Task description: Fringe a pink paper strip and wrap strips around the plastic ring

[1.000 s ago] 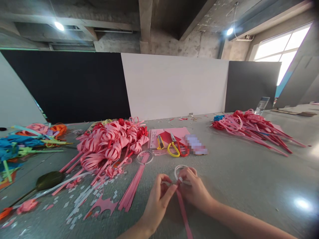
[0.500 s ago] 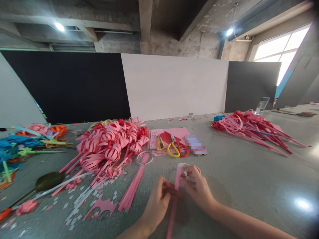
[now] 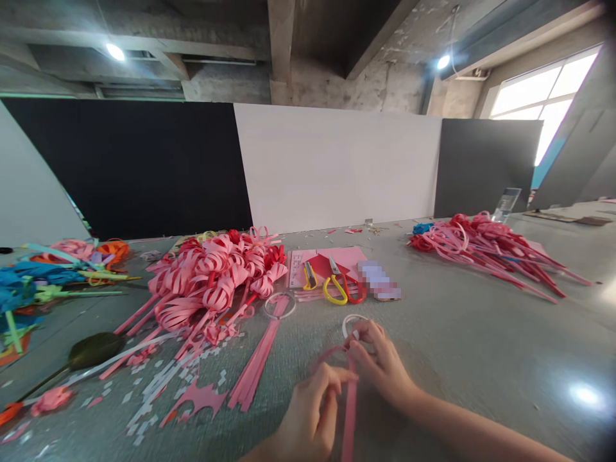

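A long pink paper strip [image 3: 350, 410] runs from the near edge of the view up to my hands. My right hand [image 3: 378, 359] pinches its upper part, close to a white ring [image 3: 347, 323] on the grey table. My left hand [image 3: 315, 410] is lower and to the left, its fingers bent beside the strip; whether they grip anything is hard to make out. A blurred curved piece of pink strip [image 3: 327, 355] arcs above my left hand. Left of my hands, a bundle of pink strips [image 3: 257, 366] passes through a second white ring [image 3: 280, 306].
Scissors [image 3: 335, 289], a yellow cutter [image 3: 309, 276] and a blurred-out phone [image 3: 380, 281] lie ahead on pink paper. Pink paper flowers [image 3: 216, 276] and scraps [image 3: 199, 398] are at left, with a dark green leaf [image 3: 96, 350]. Another pink pile [image 3: 481, 244] lies at right.
My left hand has moved down and slightly right. The strip's upper end no longer lies over the ring and now curves to the left. My right hand has barely moved.
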A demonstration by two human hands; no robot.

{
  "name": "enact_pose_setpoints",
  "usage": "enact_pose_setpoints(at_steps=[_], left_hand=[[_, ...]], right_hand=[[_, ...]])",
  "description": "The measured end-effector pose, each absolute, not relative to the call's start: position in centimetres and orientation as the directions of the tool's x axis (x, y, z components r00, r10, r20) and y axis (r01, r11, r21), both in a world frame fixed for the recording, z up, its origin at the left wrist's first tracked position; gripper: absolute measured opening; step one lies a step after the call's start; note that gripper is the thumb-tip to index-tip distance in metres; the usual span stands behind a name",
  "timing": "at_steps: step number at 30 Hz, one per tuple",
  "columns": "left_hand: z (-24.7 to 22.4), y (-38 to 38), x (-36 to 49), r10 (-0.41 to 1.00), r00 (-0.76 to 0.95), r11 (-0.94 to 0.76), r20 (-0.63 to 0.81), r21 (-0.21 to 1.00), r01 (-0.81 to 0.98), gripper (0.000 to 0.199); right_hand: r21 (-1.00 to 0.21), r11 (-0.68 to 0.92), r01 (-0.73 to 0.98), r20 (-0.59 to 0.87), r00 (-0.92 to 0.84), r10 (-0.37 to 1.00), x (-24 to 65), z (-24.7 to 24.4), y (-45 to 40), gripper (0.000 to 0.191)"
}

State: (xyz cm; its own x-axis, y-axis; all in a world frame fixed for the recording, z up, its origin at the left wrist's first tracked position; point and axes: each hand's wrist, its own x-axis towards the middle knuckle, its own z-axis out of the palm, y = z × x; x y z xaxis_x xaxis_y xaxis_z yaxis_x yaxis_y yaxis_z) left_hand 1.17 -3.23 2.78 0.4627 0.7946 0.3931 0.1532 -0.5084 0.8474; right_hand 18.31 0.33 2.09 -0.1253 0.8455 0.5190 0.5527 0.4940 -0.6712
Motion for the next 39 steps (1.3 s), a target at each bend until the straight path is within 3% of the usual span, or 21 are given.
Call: enact_pose_setpoints(at_steps=[5, 12, 18, 24, 28, 33, 39], left_hand=[[2.6, -3.1, 1.2, 0.735, 0.578, -0.566, 0.355, 0.790, 0.235, 0.019], [2.2, -3.1, 1.1, 0.768, 0.449, -0.595, 0.456, 0.768, 0.238, 0.023], [2.1, -3.2, 0.9, 0.737, 0.538, -0.608, 0.409, 0.749, 0.263, 0.024], [2.2, -3.0, 1.3, 0.792, 0.499, -0.520, 0.352, 0.817, 0.249, 0.014], [2.4, -2.3, 1.6, 0.886, 0.322, -0.412, 0.334, 0.885, 0.217, 0.008], [2.7, -0.9, 1.8, 0.976, 0.161, -0.157, 0.144, 0.985, 0.072, 0.018], [2.6, -0.3, 1.8, 0.984, 0.139, -0.117, 0.116, 0.993, 0.001, 0.030]], right_hand=[[-0.700, 0.505, 0.506, 0.504, -0.153, 0.850, 18.3, 2.0, 0.2, 0.009], [-0.679, 0.459, 0.572, 0.519, -0.067, 0.852, 18.1, 1.9, 0.4, 0.005], [-0.747, 0.455, 0.485, 0.458, -0.120, 0.881, 18.2, 1.8, 0.5, 0.010], [-0.744, 0.468, 0.477, 0.499, -0.071, 0.864, 18.2, 0.9, 1.0, 0.009], [-0.677, 0.482, 0.556, 0.516, -0.107, 0.850, 18.1, 0.9, 1.1, 0.010], [-0.602, 0.550, 0.579, 0.494, -0.271, 0.826, 17.7, 1.7, 0.6, 0.016], [-0.530, 0.626, 0.572, 0.501, -0.384, 0.776, 17.6, 2.2, 0.3, 0.022]])
